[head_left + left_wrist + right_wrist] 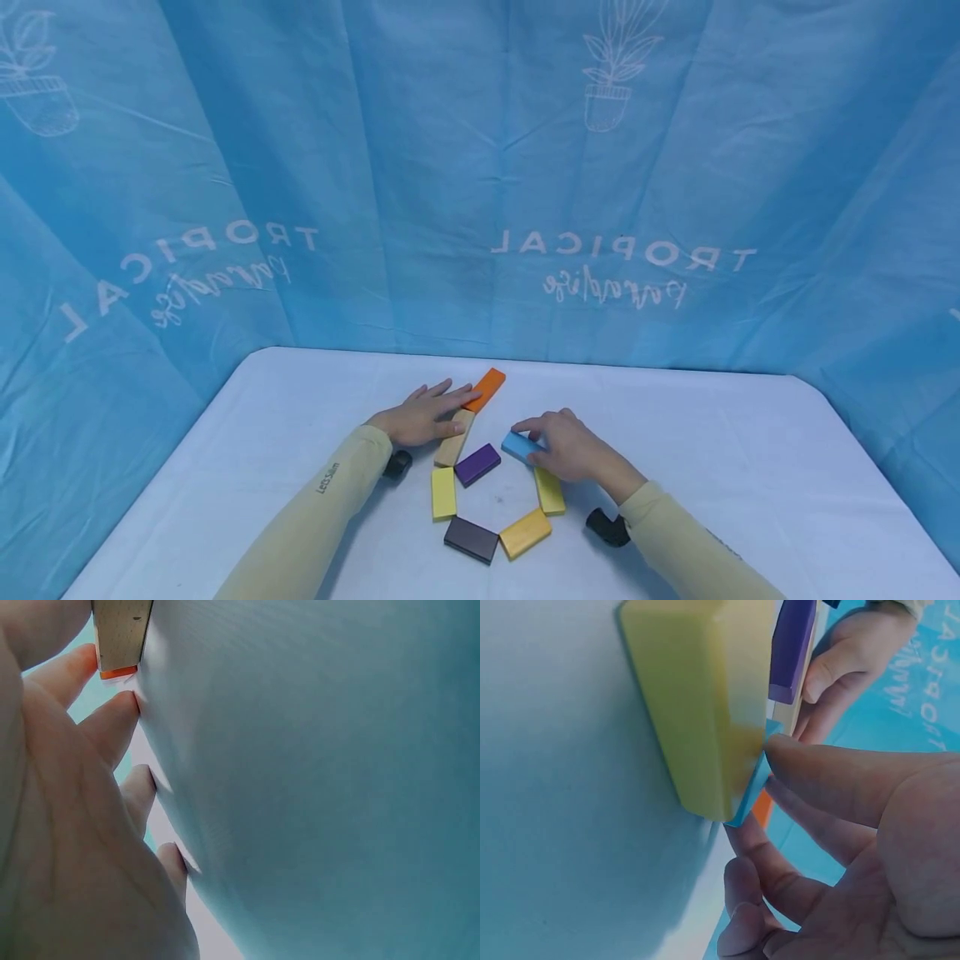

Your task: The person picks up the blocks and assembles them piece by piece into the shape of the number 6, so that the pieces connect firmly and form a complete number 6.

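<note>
My left hand (420,417) lies with fingers spread over a plain wooden block (452,447). Its index fingertip reaches an orange block (491,387), and the thumb rests by the wooden one. Those two blocks run end to end in a slanting line. On the right, my right hand (573,448) pinches a blue block (517,447) between thumb and fingers. A yellow block (682,705) stands just in front of the blue one in the right wrist view. Between the hands lies a purple block (477,465), tilted toward the upper right.
Nearer the person, a second yellow block (443,494), a black block (471,540) and an amber block (525,533) continue a rough ring on the white table (225,500). Behind the table hangs a blue printed curtain (435,167). Dark wrist cameras sit under both forearms.
</note>
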Demonstrator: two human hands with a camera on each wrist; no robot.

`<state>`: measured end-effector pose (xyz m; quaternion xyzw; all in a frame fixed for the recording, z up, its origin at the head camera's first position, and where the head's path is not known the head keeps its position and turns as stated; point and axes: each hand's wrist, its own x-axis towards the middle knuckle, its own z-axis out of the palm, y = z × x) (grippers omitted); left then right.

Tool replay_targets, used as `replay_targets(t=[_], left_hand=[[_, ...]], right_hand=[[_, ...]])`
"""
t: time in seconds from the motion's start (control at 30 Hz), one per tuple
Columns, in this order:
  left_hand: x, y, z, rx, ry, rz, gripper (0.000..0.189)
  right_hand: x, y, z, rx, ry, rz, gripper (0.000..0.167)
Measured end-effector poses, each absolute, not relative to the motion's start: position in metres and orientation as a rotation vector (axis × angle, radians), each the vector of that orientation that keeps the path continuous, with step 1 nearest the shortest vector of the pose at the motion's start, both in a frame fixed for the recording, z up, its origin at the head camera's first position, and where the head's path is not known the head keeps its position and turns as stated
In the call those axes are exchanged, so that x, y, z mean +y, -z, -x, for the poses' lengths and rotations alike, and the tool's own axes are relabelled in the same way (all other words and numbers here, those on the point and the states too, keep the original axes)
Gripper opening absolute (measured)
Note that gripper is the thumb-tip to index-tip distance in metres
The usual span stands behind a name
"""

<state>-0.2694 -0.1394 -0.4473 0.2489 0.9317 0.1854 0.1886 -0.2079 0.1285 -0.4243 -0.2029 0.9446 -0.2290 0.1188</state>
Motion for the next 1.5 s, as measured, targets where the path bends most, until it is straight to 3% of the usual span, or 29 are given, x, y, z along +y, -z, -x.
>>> replay_targets(t=[1.5], left_hand=[[-0.1406, 0.4485, 0.2685, 2.614, -0.553, -0.694, 0.065]], right_hand=[[0.1318, 0.4282, 0.2098, 2.691, 0.781, 0.687, 0.033]])
